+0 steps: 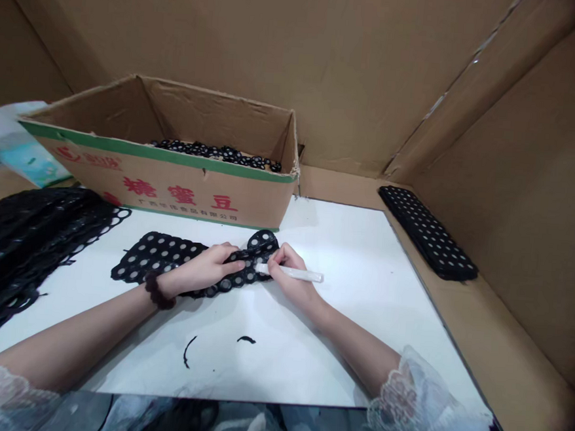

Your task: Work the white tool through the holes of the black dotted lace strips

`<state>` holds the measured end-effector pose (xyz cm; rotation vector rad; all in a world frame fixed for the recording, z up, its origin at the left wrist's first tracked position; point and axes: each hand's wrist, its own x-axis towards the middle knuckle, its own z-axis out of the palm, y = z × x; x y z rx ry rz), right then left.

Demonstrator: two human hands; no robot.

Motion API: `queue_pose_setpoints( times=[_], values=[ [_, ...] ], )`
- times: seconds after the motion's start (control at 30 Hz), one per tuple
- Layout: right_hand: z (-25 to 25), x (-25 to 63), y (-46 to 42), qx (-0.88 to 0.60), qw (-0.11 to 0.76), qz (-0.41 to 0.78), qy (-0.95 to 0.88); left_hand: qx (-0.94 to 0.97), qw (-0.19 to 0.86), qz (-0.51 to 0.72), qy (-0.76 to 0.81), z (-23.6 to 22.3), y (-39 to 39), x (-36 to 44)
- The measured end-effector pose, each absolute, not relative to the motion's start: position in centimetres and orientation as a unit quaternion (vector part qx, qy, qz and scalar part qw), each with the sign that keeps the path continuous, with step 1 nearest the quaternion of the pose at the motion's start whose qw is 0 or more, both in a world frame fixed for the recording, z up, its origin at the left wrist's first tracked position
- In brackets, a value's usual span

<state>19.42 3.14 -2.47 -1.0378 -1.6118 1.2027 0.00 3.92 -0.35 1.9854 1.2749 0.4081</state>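
Observation:
A black sheet (154, 251) with rows of pale round dots lies on the white board in front of me. Its right end is bunched or folded up, with a rounded flap (262, 240) standing there. My left hand (210, 266) presses and grips the sheet near that end, thumb and fingers closed on it. In my right hand (288, 271) is a slim white pen-shaped tool (303, 274), its inner end against the sheet. The tool's tip is too small to make out. The right fingertips also touch the sheet's edge.
Behind the sheet stands an open cardboard box (181, 188) with black dotted pieces (213, 151) inside. Black perforated sheets (30, 237) are heaped at left. A dotted black stack (427, 233) lies at right by the cardboard wall. Black scraps (246, 339) lie on the white board (347, 351).

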Motion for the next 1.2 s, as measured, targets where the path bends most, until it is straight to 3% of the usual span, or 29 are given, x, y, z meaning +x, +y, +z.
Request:
queue_pose_setpoints(
  times=[0.2,0.47,0.73,0.9,1.1,1.2],
  values=[
    [-2.2,18.6,2.7,-0.439,0.398,0.405,-0.696,0.830,0.228,0.191,0.472,-0.9,2.9,1.1],
    [-3.1,19.6,4.4,-0.378,0.456,0.538,-0.600,0.757,0.373,0.191,0.501,-0.8,4.1,0.2],
    [-3.0,19.5,4.2,-0.394,0.465,0.504,-0.612,0.744,0.390,0.205,0.503,-1.2,4.0,0.3],
    [-3.0,19.1,3.7,-0.413,0.457,0.481,-0.624,0.742,0.380,0.221,0.507,-1.3,3.7,0.5],
    [-2.7,18.4,2.9,-0.445,0.416,0.413,-0.677,0.811,0.246,0.199,0.492,-1.0,2.9,1.4],
    [-2.8,18.7,3.5,-0.453,0.428,0.440,-0.647,0.802,0.259,0.189,0.503,-1.0,3.2,1.1]
  ],
)
